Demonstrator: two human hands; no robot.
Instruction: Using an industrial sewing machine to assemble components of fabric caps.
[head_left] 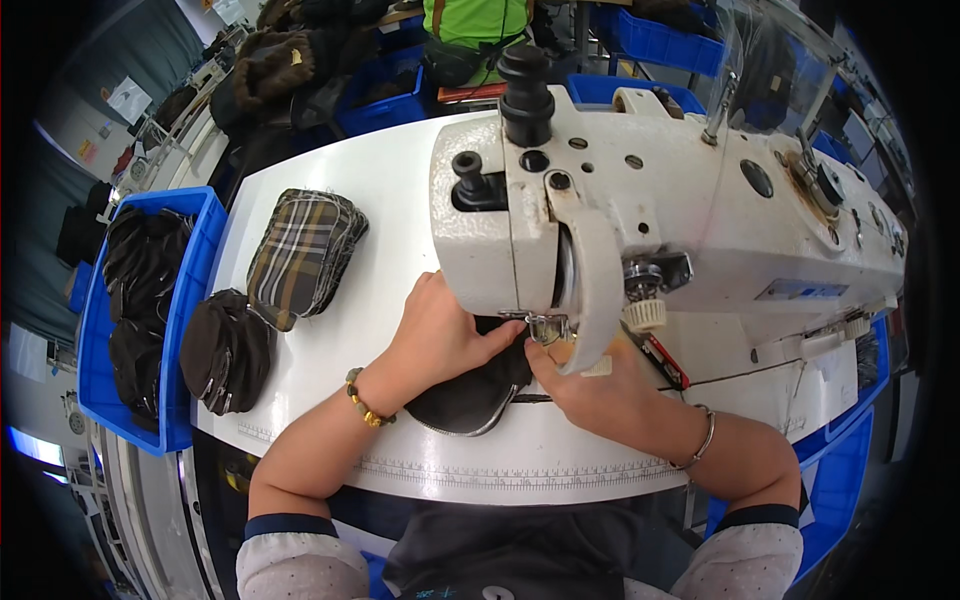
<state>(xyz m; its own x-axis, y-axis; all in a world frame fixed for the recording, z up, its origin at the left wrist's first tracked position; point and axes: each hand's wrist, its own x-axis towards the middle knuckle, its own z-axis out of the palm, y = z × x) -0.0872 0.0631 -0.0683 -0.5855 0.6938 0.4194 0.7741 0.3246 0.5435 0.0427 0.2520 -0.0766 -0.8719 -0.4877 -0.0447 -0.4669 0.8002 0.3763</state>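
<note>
A dark cloth piece (pixel 465 398) with a rounded, pale-trimmed edge lies on the white table under the head of a sewing machine (pixel 600 190). My left hand (pixel 438 335) holds it from the left, thumb stretched toward the presser foot (pixel 546 326); its other fingers are partly hidden by the machine head. From the other side my right hand (pixel 598 388) grips the cloth, fingertips close to the foot and the thumb side near my left thumb. The machine's curved white guard covers part of the right fingers. What lies directly under the needle is hidden.
A plaid cloth stack (pixel 305 255) and a dark cloth stack (pixel 228 350) sit left of my hands. Beyond them stands a blue bin (pixel 205 260) of dark pieces. Red-and-black snips (pixel 662 360) lie beside the machine base. A printed ruler (pixel 520 480) follows the front edge.
</note>
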